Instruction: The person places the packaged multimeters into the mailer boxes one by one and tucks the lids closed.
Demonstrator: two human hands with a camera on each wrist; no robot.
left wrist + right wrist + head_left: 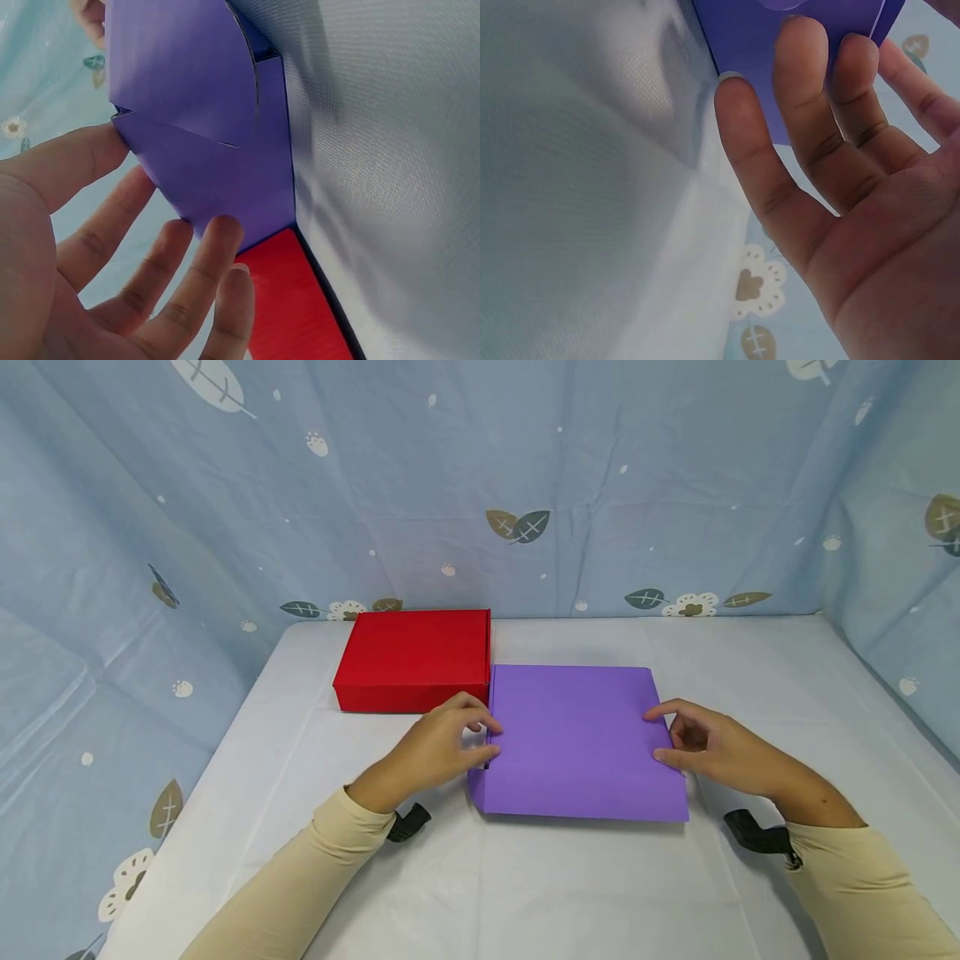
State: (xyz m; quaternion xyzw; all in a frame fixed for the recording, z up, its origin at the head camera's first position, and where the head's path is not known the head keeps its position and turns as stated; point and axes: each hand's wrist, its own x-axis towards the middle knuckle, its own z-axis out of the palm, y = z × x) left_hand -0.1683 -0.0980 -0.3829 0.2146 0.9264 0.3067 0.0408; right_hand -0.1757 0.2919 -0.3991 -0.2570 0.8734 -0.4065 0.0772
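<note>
A purple cardboard box (577,735) lies on the table, its broad lid facing up and its front flap sloping forward. My left hand (442,739) is at its left edge, with thumb and index fingertips at the lid's rim. The left wrist view shows these fingers spread along the box's purple side panel (225,176), below a curved flap. On the opposite edge, my right hand (697,743) touches the lid with thumb and index finger. In the right wrist view its other fingertips (801,45) lie against the box's side. The box's inside is hidden.
A red closed box (420,652) stands behind and to the left, close against the purple one. White cloth covers the table (585,893). A blue patterned curtain (450,468) hangs at the back and sides. Black wrist mounts (757,835) show under the sleeves.
</note>
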